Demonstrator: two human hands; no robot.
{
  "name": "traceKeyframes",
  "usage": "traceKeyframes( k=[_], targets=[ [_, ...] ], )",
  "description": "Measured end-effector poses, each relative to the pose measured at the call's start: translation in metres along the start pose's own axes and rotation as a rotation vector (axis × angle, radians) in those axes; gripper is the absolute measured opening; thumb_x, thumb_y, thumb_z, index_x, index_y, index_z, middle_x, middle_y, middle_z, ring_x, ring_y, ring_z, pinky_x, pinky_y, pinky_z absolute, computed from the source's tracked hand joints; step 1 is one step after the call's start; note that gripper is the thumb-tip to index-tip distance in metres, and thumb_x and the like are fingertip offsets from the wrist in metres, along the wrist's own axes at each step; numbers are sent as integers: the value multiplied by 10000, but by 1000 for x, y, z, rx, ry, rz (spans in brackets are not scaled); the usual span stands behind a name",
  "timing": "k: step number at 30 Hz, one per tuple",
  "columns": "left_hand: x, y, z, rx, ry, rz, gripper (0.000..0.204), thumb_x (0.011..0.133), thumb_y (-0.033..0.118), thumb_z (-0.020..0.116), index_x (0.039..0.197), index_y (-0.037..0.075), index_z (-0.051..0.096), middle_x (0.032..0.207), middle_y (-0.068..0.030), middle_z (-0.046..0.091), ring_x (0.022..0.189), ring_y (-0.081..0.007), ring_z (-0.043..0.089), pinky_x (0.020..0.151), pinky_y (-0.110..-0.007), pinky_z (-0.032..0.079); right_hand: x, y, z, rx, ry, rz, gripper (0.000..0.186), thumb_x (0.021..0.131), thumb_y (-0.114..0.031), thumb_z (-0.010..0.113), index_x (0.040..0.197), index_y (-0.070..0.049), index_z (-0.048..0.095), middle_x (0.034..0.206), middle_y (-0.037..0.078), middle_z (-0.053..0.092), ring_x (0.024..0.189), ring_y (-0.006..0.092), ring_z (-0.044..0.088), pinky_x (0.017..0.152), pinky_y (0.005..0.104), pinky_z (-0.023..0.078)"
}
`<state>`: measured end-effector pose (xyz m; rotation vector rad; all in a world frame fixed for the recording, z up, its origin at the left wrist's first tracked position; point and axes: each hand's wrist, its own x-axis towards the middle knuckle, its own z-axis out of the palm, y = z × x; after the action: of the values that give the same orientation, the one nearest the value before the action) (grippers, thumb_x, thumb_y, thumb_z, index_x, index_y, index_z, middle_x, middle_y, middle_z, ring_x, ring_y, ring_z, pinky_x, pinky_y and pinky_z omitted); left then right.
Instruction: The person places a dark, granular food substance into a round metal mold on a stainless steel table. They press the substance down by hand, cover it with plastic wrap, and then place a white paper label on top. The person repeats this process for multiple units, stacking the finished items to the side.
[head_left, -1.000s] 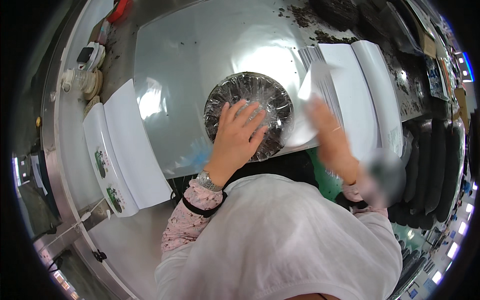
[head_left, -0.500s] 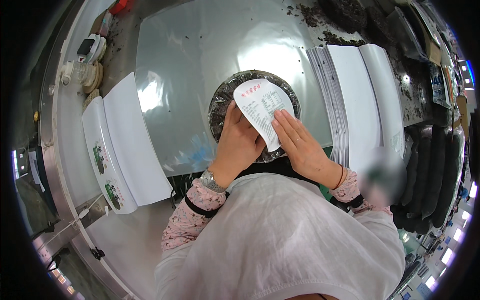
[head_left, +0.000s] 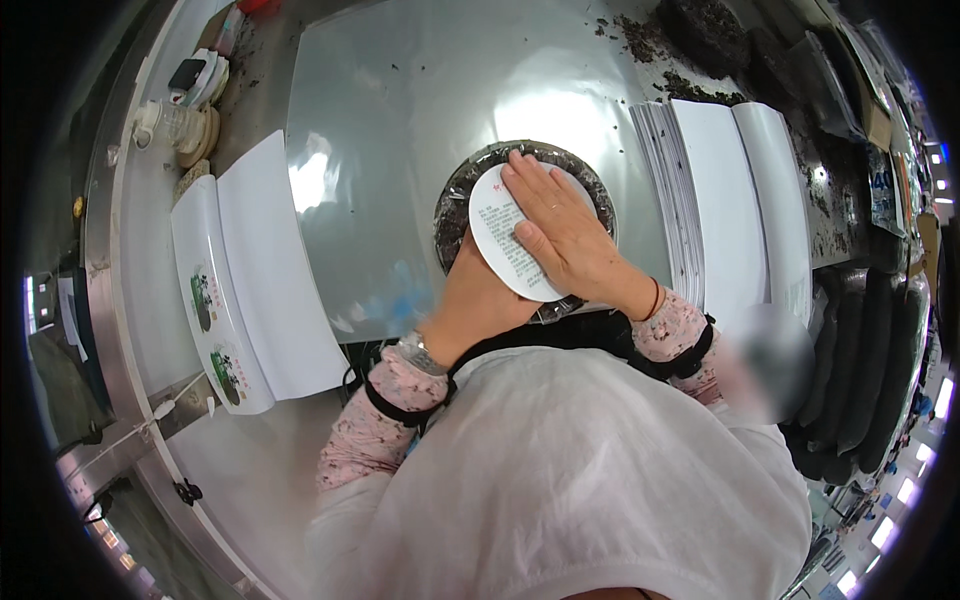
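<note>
A round dark bundle wrapped in clear plastic (head_left: 452, 215) lies on the table in front of me. Over it is an oval white label with red and green print (head_left: 497, 222), covering much of its top. My right hand (head_left: 572, 230) rests flat on the label, its fingers stretched out and close together. Under the label's lower left side reaches my left hand (head_left: 482, 300); its fingers are hidden by the label, and whether they hold the bundle does not show.
A smooth grey sheet (head_left: 390, 120) covers the tabletop. Curled stacks of white sheets stand left (head_left: 275, 265) and right (head_left: 715, 190). Dark round lumps (head_left: 705, 38) and crumbs lie far right, with long dark packets (head_left: 850, 350) nearer. A clear jar (head_left: 165, 125) stands at the left edge.
My right hand has moved up and left across the label and now lies flat on it. The label, curved and lifted before, looks flatter; the left hand has gone further beneath it.
</note>
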<state>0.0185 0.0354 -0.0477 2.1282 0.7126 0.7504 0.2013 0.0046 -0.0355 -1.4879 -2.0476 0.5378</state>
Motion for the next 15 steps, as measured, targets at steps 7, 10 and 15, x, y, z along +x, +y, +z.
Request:
traceKeyframes(
  k=[7, 10, 15],
  targets=[
    [-32, -5, -51, 355, 61, 76, 377, 893, 39, 657, 1256, -60, 667, 1394, -214, 618, 1380, -440, 510, 1155, -564, 388, 3, -6, -5, -3, -45, 3, 626, 1124, -360, 349, 1607, 34, 296, 1681, 246, 269, 1575, 374, 237, 1278, 506, 161],
    [-29, -5, -39, 440, 28, 73, 409, 874, 67, 628, 1258, -73, 652, 1438, -231, 573, 1421, -408, 464, 1178, -563, 371, 2, -8, -2, -35, -87, -18, 648, 1120, -384, 346, 1617, 27, 275, 1691, 240, 246, 1580, 374, 222, 1280, 510, 153],
    [-20, -2, -32, 410, 33, 71, 399, 890, 62, 591, 1253, -93, 646, 1448, -243, 557, 1430, -394, 448, 1170, -539, 389, 6, -11, 4, -150, -174, -91, 687, 1103, -440, 379, 1632, -15, 274, 1707, 203, 230, 1592, 364, 188, 1283, 521, 142]
  ],
)
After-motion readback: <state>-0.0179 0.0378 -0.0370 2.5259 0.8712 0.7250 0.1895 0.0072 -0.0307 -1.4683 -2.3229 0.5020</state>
